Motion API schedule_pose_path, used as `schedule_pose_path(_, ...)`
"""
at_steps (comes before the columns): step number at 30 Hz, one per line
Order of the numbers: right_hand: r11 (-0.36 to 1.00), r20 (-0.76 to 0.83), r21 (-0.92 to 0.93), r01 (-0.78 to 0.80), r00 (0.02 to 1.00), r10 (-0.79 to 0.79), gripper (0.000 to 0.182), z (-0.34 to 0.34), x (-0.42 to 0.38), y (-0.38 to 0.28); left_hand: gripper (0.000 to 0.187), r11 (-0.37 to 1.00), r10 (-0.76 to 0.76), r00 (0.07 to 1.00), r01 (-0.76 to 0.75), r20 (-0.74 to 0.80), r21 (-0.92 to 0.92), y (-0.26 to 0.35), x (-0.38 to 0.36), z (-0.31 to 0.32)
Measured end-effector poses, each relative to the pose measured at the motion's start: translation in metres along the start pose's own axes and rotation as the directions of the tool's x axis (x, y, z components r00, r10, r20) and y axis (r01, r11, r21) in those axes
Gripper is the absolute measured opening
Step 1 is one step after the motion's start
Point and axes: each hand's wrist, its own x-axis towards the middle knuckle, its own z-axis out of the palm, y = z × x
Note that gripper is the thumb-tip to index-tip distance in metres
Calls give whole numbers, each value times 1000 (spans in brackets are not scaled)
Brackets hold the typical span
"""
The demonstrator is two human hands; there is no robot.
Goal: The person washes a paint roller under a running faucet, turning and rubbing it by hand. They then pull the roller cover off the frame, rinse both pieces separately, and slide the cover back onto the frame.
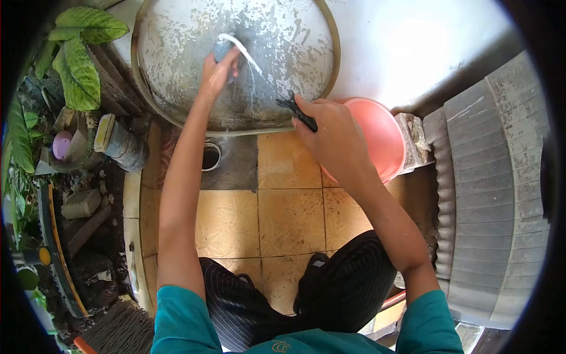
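Teal shirt (330,341) was nearest cam. L hand (217,74) gripped grey-blue obj. (223,49) over rimmed disc (295,41), above lower edge; R hand (335,131) gripped black brush-like tool (302,113) nr lower-R rim. Risk: wet fingers cd've slipped.

grey-blue item (221,51): type unclear, partly covered by the left hand (220,72) holding it | white strip (240,47): arches from the item's top, slants down rightward, thinning; far end unclear | black item (304,117): tilted, ragged end upper left, pinched in the right hand (335,128), apart from the grey-blue item
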Motion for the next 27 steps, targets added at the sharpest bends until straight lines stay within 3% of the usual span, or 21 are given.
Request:
schedule_pose_path(1,1000,-25,-26,6,1000,-7,33,-2,0,0,27,1000,0,1000,-1,9,10,8,1,0)
schedule_pose_path(3,999,-47,-45,3,999,-5,31,-8,0,-3,28,990,22,996,-9,89,-144,28,5,-4)
schedule_pose_path(5,997,-71,-77,18,997,-24,28,-19,2,-6,32,989,59,993,-44,103,-140,48,7,-9)
schedule_pose_path(7,990,-78,-138,0,997,-11,28,-31,3,-8,32,999,34,994,-30,104,-35,64,9,-10)
schedule_pose_path(9,983,-122,-183,22,992,-45,27,-40,4,-7,34,994,107,991,-109,79,27,74,18,-8)
schedule_pose_path(11,974,-150,-224,37,986,-72,27,-46,2,-5,34,946,266,941,-297,210,128,80,26,-10)
schedule_pose_path(12,967,-171,-251,51,981,-96,27,-48,3,-4,35,940,280,944,-306,172,149,73,38,-13)
schedule_pose_path(15,955,-228,-290,64,965,-134,27,-53,7,-1,36,981,186,957,-193,224,8,99,26,-5)
schedule_pose_path(17,952,-275,-299,60,950,-146,27,-58,8,-1,36,967,223,951,-244,213,77,116,26,-1)
schedule_pose_path(18,952,-294,-298,62,944,-153,26,-59,8,1,25,971,211,954,-229,214,63,122,27,1)
schedule_pose_path(20,954,-317,-292,65,935,-161,26,-63,9,2,22,974,201,955,-218,217,56,130,27,2)
schedule_pose_path(23,950,-323,-305,70,930,-172,26,-71,12,3,21,971,196,957,-220,216,94,139,26,3)
schedule_pose_path(27,924,-230,-376,72,959,-168,27,-98,23,6,21,991,95,976,-112,197,76,145,22,6)
